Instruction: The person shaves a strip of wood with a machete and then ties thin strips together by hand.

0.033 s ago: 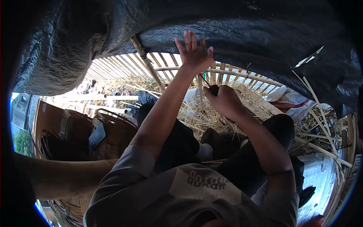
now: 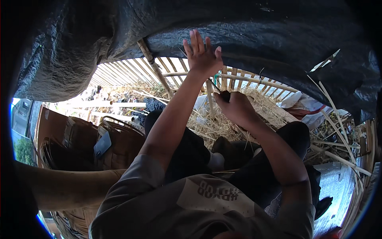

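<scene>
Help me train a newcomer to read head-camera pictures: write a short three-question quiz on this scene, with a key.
1. Which of the person's hands grips the dark handle?

2. True or false: the left hand is closed into a fist.

3. What colour is the large sheet across the top of the picture?
a) yellow
b) black
c) red

Key:
1. The right hand.
2. False; its fingers are extended and spread.
3. b
</scene>
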`<action>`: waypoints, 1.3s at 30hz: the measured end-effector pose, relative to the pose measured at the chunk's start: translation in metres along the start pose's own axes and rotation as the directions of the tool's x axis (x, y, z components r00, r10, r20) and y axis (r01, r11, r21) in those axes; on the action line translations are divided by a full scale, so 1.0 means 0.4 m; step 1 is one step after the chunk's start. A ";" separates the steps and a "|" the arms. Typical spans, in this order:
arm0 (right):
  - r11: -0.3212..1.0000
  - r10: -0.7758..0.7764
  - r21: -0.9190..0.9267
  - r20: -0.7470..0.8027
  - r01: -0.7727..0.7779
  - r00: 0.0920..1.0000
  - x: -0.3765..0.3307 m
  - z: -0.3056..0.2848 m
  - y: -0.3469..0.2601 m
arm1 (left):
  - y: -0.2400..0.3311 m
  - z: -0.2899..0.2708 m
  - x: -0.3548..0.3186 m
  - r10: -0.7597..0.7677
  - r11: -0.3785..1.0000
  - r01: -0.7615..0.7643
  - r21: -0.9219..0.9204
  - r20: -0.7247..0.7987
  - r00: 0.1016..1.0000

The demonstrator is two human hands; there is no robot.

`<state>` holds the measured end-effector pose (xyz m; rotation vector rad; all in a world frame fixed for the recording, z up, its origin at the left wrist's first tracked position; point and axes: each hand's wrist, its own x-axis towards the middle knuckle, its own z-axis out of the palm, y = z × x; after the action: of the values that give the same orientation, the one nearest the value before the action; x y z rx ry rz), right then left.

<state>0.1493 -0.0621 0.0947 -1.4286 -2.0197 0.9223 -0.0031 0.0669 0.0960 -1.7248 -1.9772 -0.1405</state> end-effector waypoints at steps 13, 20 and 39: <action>0.981 0.174 0.077 0.078 -0.180 0.982 -0.006 -0.032 -0.014 | 0.006 -0.061 0.035 0.088 0.932 -0.122 -0.341 -0.114 0.990; 0.956 0.248 0.121 0.143 -0.266 0.958 0.001 -0.038 -0.029 | -0.022 -0.008 0.041 0.148 0.966 -0.196 -0.170 -0.261 0.954; 0.726 0.335 0.513 0.318 -0.458 0.887 0.022 -0.070 0.024 | -0.113 0.124 -0.319 0.559 0.565 0.009 -0.825 0.391 0.731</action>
<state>0.1724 -0.0447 0.1055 -1.4623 -1.3556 1.7599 -0.0527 -0.0366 0.0088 -3.0231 -2.1659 -0.4301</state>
